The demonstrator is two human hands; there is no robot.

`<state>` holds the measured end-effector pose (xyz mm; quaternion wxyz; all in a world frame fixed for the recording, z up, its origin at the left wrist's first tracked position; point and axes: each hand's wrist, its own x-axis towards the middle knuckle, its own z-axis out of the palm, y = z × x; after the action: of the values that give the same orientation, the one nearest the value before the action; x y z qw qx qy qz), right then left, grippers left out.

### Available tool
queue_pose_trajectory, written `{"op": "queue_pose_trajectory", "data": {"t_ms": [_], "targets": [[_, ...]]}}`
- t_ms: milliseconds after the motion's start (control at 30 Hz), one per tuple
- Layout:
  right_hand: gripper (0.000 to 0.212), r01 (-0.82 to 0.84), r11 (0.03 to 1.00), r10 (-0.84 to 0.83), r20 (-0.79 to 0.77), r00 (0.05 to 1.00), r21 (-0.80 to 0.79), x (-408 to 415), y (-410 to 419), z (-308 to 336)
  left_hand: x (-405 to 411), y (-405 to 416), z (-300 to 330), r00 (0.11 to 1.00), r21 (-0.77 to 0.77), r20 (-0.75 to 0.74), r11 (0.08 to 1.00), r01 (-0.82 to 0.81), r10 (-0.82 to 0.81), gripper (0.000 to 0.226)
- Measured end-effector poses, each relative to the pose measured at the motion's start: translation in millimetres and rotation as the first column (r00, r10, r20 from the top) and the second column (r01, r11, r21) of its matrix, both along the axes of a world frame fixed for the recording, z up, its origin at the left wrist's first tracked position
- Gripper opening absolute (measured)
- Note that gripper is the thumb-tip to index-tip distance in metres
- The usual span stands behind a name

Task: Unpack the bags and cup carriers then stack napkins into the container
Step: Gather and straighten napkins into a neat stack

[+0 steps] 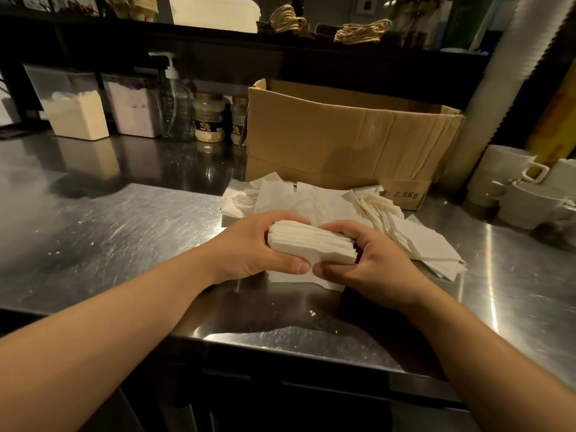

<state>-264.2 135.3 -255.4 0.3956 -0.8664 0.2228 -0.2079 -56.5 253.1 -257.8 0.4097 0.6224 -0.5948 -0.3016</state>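
A thick stack of white napkins (311, 244) is held just above the steel counter (109, 238). My left hand (249, 247) grips its left end, fingers curled over the top and thumb underneath. My right hand (374, 260) grips the right end the same way. Loose white napkins (402, 222) lie scattered behind and to the right of the stack, some fanned out. An open cardboard box (343, 141) marked 2.5Kg stands right behind them.
Two clear canisters of powder (74, 110), a pump bottle (176, 104) and jars (212, 120) line the back left. White mugs (523, 188) crowd the right edge beside a tall sleeve of cups (511, 73). Bundles of twine handles (361, 31) sit on the upper shelf.
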Motion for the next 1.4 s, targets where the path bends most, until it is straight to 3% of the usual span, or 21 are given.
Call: {"op": "queue_pose_trajectory", "data": {"t_ms": [300,1034,1234,1401], "targets": [[0.05,0.02,0.998,-0.019,0.025,1.0,-0.065,2,-3,-4,-1,0,-1,0.999,-0.035,0.029,0.999,0.015,-0.014,0.046],[0.047,0.029,0.997,-0.03,-0.01,0.999,-0.065,4,-7,-5,-3,-2,1,0.997,-0.037,0.048,0.998,-0.051,0.053,0.043],[0.046,0.04,0.995,-0.049,0.105,0.993,0.087,0,-3,0,-5,-1,4,0.994,-0.058,0.007,0.993,-0.105,0.105,0.048],[0.051,0.001,0.968,-0.077,0.294,0.953,0.251,5,4,12,-4,-4,9,0.988,-0.036,-0.034,0.987,-0.153,0.152,0.029]]}}
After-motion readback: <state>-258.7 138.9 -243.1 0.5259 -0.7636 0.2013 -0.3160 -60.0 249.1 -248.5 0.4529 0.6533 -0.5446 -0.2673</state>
